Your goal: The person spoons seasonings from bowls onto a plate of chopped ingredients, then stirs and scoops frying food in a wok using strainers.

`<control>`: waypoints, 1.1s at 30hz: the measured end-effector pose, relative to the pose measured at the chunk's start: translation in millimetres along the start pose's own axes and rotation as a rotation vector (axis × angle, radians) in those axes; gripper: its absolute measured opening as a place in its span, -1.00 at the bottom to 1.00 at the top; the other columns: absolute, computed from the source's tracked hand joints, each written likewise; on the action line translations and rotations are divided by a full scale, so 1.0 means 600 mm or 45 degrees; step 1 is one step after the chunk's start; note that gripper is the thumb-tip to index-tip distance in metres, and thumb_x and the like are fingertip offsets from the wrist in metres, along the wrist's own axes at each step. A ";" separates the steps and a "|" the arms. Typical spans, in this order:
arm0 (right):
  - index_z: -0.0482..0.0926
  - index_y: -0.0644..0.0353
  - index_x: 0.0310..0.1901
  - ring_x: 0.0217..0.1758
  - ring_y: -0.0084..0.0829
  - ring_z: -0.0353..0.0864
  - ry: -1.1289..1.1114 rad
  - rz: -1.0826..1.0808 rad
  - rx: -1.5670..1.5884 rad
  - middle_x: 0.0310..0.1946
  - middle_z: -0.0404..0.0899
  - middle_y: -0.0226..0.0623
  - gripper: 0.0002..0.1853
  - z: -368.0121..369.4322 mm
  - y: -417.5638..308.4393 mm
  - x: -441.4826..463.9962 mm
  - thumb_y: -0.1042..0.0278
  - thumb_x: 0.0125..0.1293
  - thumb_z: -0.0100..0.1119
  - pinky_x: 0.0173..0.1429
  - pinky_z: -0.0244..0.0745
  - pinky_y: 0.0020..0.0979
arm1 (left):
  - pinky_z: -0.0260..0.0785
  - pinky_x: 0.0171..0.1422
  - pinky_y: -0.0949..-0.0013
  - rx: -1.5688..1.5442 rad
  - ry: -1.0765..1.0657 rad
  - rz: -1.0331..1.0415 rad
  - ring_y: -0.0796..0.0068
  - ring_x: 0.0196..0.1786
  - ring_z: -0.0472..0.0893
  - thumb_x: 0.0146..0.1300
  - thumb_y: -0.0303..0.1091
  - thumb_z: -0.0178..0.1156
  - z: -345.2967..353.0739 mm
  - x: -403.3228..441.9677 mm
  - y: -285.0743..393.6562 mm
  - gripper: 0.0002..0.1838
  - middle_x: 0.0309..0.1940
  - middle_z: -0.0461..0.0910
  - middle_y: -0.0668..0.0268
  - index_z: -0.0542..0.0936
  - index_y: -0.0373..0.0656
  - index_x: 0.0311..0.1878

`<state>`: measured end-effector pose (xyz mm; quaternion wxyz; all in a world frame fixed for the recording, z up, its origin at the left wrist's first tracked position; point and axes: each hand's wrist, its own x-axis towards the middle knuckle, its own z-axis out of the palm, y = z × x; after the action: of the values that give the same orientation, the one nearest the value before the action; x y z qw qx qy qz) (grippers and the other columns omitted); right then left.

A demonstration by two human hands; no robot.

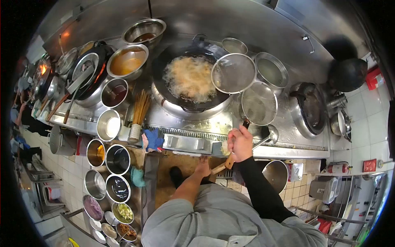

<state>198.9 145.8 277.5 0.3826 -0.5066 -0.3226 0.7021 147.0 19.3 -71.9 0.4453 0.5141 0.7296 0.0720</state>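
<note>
My right hand (240,142) is closed around the handle of a round mesh strainer (233,73), whose mesh is raised beside the wok's right rim. The strainer's wooden handle end shows below my fist. Beneath that hand lies a ladle (272,133), its wooden grip pointing toward my body. My left hand (202,167) is low at the stove's front edge, and its fingers are too indistinct to tell whether they grip anything. Pale golden food (191,78) bubbles in foaming oil inside the black wok (164,92).
A second strainer (259,103) rests right of the wok, near a metal basin (271,70). Bowls of liquid, including an amber one (128,61), and a bamboo brush (140,109) stand left. Several ingredient pots (118,188) line the lower left. Another wok (310,109) sits right.
</note>
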 end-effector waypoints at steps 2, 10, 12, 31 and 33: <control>0.39 0.22 -0.05 -0.72 -0.58 0.29 -0.028 -0.049 0.060 -0.51 0.47 -0.34 -0.85 -0.019 -0.009 0.002 0.48 0.40 0.07 -0.72 0.11 -0.52 | 0.08 0.57 -0.07 -0.355 0.068 -0.153 0.06 0.53 0.24 0.16 -0.10 0.28 0.051 0.035 -0.076 -0.03 0.49 0.21 0.00 0.02 -0.25 0.54; 0.53 0.34 0.05 -0.62 -0.44 0.46 0.027 -0.449 -0.474 -0.49 0.56 -0.24 -0.72 -0.122 -0.115 0.129 0.42 0.37 0.02 -0.59 0.33 -0.39 | 0.39 0.29 0.06 -0.927 1.001 -0.310 -0.12 0.21 0.54 0.16 0.00 0.29 -0.042 0.030 -0.187 -0.34 0.13 0.58 -0.08 0.52 -0.31 0.19; 0.56 0.35 0.11 -0.45 -0.18 0.62 0.208 -0.790 -1.043 -0.37 0.65 -0.06 -0.64 -0.142 -0.126 0.208 0.42 0.34 0.01 -0.38 0.51 -0.23 | 0.41 0.22 0.12 -0.795 0.832 -0.369 0.00 0.09 0.60 0.18 -0.04 0.30 -0.068 0.002 -0.194 -0.47 0.00 0.65 0.04 0.61 -0.29 0.07; 0.50 0.37 0.24 -0.40 -0.14 0.61 -0.106 -0.787 -1.015 -0.43 0.61 0.05 -0.56 -0.024 0.032 0.083 0.41 0.35 0.05 -0.20 0.48 -0.22 | 0.43 -0.27 0.32 -1.331 -0.152 -0.191 0.45 -0.28 0.62 0.34 -0.17 0.29 -0.180 -0.218 -0.180 -0.57 -0.12 0.68 0.32 0.57 -0.15 0.19; 0.52 0.40 0.19 -0.41 -0.17 0.61 -0.148 -0.815 -1.080 -0.46 0.60 0.04 -0.58 -0.002 0.044 0.107 0.42 0.34 0.06 -0.20 0.48 -0.21 | 0.44 -0.26 0.32 -1.276 -0.181 -0.172 0.47 -0.27 0.62 0.33 -0.16 0.30 -0.174 -0.205 -0.189 -0.56 -0.12 0.68 0.32 0.57 -0.15 0.19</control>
<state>182.2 188.5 225.2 0.3207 -0.4534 -0.7371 0.3849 2.9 -96.8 -3.2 0.6894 0.1926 0.6049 0.3489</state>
